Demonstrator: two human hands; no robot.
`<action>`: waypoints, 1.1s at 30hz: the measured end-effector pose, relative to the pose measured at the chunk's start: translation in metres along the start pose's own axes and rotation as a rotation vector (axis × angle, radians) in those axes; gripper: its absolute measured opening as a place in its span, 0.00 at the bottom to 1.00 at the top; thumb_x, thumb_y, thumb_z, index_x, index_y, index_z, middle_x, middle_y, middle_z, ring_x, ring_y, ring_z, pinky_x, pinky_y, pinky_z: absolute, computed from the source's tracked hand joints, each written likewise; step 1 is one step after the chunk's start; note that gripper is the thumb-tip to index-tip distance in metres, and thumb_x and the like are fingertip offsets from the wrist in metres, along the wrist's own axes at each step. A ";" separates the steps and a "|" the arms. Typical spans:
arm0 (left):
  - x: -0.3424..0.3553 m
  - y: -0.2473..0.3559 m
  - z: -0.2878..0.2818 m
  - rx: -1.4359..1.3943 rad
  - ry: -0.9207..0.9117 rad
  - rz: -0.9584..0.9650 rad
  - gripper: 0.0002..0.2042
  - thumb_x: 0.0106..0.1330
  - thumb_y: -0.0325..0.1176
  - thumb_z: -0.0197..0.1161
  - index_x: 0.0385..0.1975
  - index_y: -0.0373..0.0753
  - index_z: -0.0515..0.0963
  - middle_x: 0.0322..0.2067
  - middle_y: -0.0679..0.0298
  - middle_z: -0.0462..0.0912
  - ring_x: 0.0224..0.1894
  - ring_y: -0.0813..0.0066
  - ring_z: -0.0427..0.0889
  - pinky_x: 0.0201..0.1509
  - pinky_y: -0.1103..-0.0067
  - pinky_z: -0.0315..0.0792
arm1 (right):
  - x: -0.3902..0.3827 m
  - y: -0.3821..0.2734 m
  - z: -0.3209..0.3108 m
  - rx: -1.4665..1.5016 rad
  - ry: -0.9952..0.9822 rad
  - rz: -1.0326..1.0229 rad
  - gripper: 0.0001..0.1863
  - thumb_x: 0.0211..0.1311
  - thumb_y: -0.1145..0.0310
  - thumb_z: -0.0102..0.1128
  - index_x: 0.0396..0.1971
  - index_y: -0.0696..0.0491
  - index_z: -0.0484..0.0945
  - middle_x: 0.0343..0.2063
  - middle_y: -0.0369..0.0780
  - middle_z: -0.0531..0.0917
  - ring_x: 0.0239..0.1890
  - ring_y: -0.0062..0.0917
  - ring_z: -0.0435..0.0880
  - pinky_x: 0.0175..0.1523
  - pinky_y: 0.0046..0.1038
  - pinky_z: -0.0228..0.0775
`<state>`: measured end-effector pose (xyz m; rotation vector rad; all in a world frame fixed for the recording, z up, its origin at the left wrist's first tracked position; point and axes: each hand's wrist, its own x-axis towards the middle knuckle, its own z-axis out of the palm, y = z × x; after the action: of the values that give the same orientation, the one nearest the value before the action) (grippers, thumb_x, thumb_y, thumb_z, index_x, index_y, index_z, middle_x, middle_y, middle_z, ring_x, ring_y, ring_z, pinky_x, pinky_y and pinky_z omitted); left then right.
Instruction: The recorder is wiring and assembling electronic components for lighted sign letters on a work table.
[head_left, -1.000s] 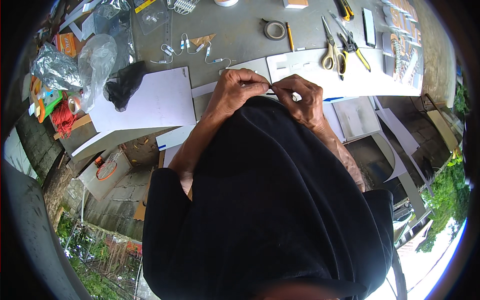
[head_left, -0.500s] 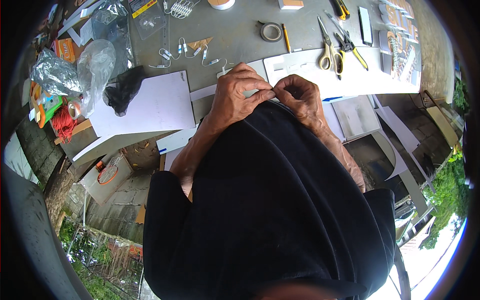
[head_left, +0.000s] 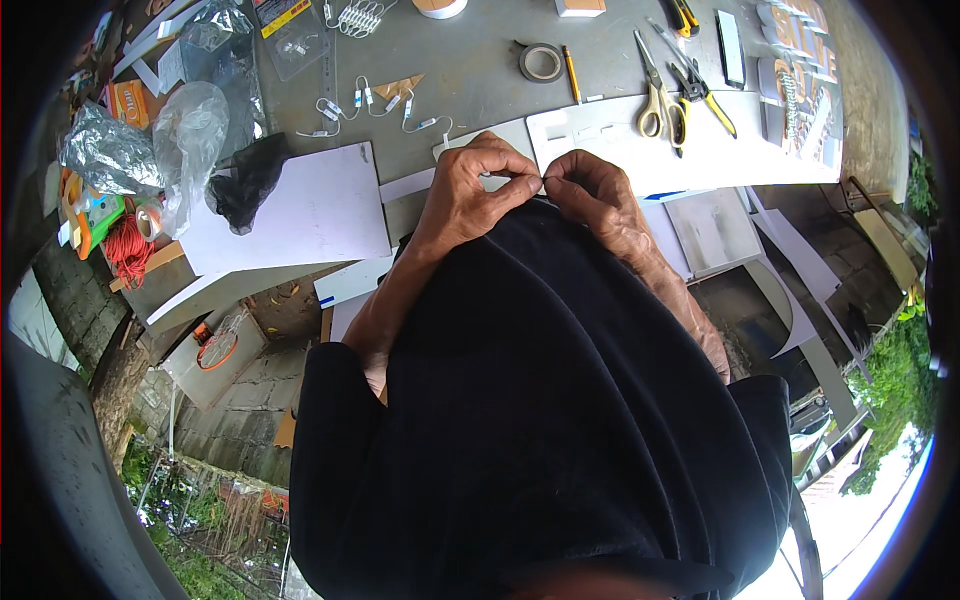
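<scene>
My left hand (head_left: 478, 190) and my right hand (head_left: 590, 200) meet at the fingertips just above my black shirt (head_left: 560, 400), pinching something small and dark that I cannot make out. Thumbs and index fingers are pressed close together, and the other fingers curl. Behind them lies a white panel (head_left: 570, 170) with small pale pieces on it. A chain of small white modules on thin wire (head_left: 430, 123) rests just beyond my left hand. To the right, yellow-handled scissors (head_left: 652, 120) and yellow-handled pliers (head_left: 715, 110) lie at the panel.
The grey table (head_left: 460, 60) also holds a tape roll (head_left: 540, 62), pencil (head_left: 572, 75), utility knife (head_left: 683, 15) and dark rectangular object (head_left: 731, 48). Plastic bags (head_left: 190, 150), white sheets (head_left: 285, 205) and red cord (head_left: 128, 250) crowd the left. Cut boards (head_left: 710, 230) lie at the lower right.
Both hands have shifted slightly while staying pinched together. My right hand's fingers have curled in more and moved a little down and leftward since a second ago.
</scene>
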<state>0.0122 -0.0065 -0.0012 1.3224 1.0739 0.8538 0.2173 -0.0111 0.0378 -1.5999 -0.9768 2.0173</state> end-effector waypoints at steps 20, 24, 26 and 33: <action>0.001 0.006 -0.008 -0.220 -0.052 -0.397 0.08 0.63 0.28 0.67 0.37 0.28 0.85 0.32 0.59 0.87 0.38 0.76 0.85 0.48 0.82 0.77 | 0.007 0.016 0.009 -0.667 0.266 -0.865 0.13 0.56 0.81 0.68 0.41 0.55 0.80 0.34 0.42 0.84 0.32 0.35 0.87 0.34 0.32 0.81; 0.002 0.006 -0.009 -0.188 -0.063 -0.399 0.08 0.64 0.28 0.67 0.37 0.28 0.85 0.33 0.58 0.87 0.39 0.76 0.85 0.48 0.82 0.77 | 0.009 0.016 0.010 -0.709 0.285 -0.984 0.14 0.55 0.81 0.69 0.41 0.54 0.81 0.32 0.41 0.84 0.32 0.35 0.87 0.35 0.32 0.80; 0.002 0.008 -0.009 -0.193 -0.063 -0.401 0.08 0.64 0.28 0.67 0.36 0.28 0.85 0.33 0.58 0.87 0.39 0.76 0.85 0.48 0.81 0.77 | 0.009 0.016 0.009 -0.726 0.287 -0.984 0.14 0.54 0.81 0.69 0.42 0.55 0.81 0.32 0.41 0.84 0.32 0.36 0.87 0.35 0.32 0.80; -0.001 0.006 -0.002 0.106 0.020 -0.063 0.07 0.60 0.26 0.71 0.36 0.33 0.86 0.29 0.62 0.86 0.36 0.74 0.83 0.44 0.79 0.77 | 0.007 0.012 0.009 -0.675 0.215 -0.742 0.09 0.59 0.80 0.65 0.39 0.57 0.78 0.31 0.42 0.81 0.33 0.38 0.85 0.37 0.35 0.78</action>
<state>0.0108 -0.0060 0.0050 1.3628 1.1839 0.7744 0.2078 -0.0173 0.0256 -1.3694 -1.9304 1.0398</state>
